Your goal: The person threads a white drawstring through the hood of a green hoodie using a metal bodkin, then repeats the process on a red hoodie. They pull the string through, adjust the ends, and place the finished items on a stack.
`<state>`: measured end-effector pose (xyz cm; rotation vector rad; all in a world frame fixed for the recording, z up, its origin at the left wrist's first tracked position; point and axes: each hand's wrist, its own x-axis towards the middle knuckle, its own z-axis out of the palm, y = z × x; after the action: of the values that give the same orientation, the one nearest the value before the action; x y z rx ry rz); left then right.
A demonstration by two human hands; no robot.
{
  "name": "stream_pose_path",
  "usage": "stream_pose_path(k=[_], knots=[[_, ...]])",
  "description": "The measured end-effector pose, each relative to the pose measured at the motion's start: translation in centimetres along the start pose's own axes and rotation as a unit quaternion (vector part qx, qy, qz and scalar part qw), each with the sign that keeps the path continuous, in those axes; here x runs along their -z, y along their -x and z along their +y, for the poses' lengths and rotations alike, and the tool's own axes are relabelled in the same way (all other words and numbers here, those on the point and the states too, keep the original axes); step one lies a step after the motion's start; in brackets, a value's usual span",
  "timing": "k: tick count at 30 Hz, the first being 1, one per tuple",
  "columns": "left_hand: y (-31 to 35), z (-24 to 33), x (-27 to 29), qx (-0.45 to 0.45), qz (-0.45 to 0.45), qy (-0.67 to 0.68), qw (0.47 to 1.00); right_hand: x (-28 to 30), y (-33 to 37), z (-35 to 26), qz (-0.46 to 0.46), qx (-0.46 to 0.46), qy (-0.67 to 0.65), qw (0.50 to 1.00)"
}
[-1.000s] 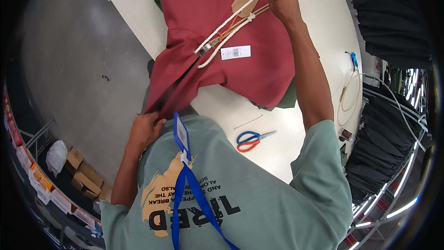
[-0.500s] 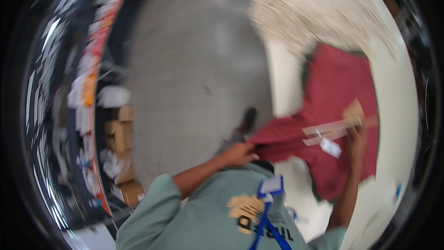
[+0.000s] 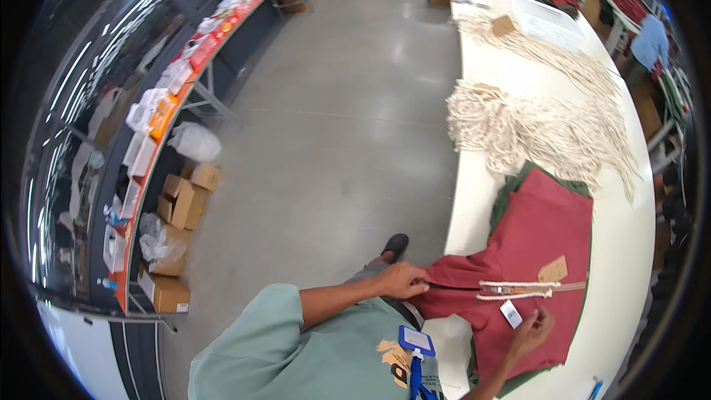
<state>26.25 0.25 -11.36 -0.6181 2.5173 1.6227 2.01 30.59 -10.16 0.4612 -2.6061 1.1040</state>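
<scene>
A red hooded sweatshirt lies on the white table with its hood toward me. Cream drawstrings run along its zip. A brown card tag and a white tag rest on it. My left hand pinches the edge of the hood at the table's near side. Just beside the white tag, my right hand hovers over the front of the sweatshirt, its fingers loosely bent and apart, with nothing seen in them. Dark green cloth peeks out beneath the red garment.
Bundles of cream cord lie farther along the white table, before a white basket. A blue pen lies near its right edge. To the left, an orange-edged shelf stands above cardboard boxes. Another person is at far right.
My right hand has come away from the drawstrings and brown tag, toward me. The drawstrings lie straighter along the zip. My left hand stays on the hood. The view has tilted up and sharpened.
</scene>
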Motion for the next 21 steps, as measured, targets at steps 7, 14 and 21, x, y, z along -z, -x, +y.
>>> stream_pose_path(k=[7,14,21], knots=[[-13.7,3.5,-3.7,-0.013,0.174,-0.071,0.982,-1.4,13.1,-7.6,0.022,-0.514,-0.363,0.777],[-17.7,3.6,-2.3,0.105,-0.118,0.074,0.985,-5.8,14.1,-10.8,0.049,-0.526,-0.444,0.724],[-19.2,11.3,2.1,0.074,-0.263,0.241,0.931,-1.1,8.8,-15.3,0.171,-0.504,-0.514,0.672]])
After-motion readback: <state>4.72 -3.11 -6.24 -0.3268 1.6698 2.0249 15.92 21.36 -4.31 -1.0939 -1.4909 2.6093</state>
